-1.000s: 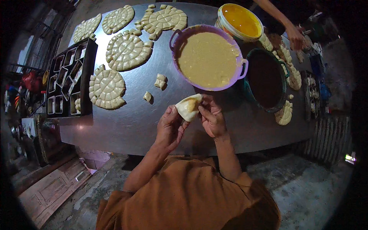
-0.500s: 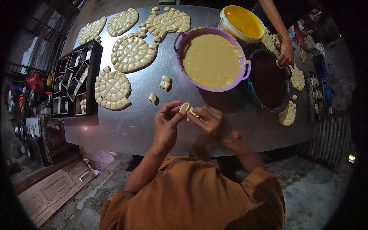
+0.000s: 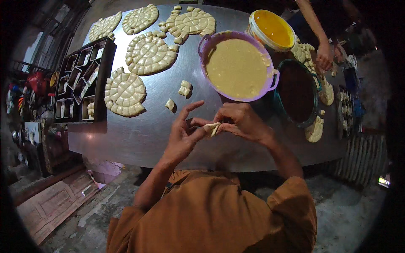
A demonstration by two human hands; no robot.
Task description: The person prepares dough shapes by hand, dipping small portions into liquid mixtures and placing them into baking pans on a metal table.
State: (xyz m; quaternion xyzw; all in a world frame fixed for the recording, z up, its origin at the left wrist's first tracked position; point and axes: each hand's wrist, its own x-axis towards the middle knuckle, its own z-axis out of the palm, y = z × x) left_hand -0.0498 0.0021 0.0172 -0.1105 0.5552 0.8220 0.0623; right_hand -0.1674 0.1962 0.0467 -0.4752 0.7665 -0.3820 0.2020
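Between my hands, above the metal table (image 3: 126, 145), a small piece of pale dough (image 3: 212, 128) is pinched and looks folded. My left hand (image 3: 183, 135) grips its left side with thumb and a bent finger, another finger stretched out. On the other side, my right hand (image 3: 244, 122) presses it between thumb and fingers. Just beyond lie two loose dough bits, a smaller one (image 3: 170, 105) and a larger one (image 3: 185, 89). Ahead and to the right stands a purple basin (image 3: 273, 80) of thick yellowish mixture.
Rounds of portioned dough (image 3: 125, 93) spread over the left and far table. A dark tray (image 3: 110, 59) of small tins stands left. Right are a bucket (image 3: 256, 35) of yellow-orange liquid and a green basin (image 3: 314, 107) with dark contents. Another person's hand (image 3: 324, 57) reaches beside it.
The dough piece, looped before, now appears folded between my fingers. My right hand has turned and shifted slightly right and up. The other person's hand has moved slightly right, away from the green basin.
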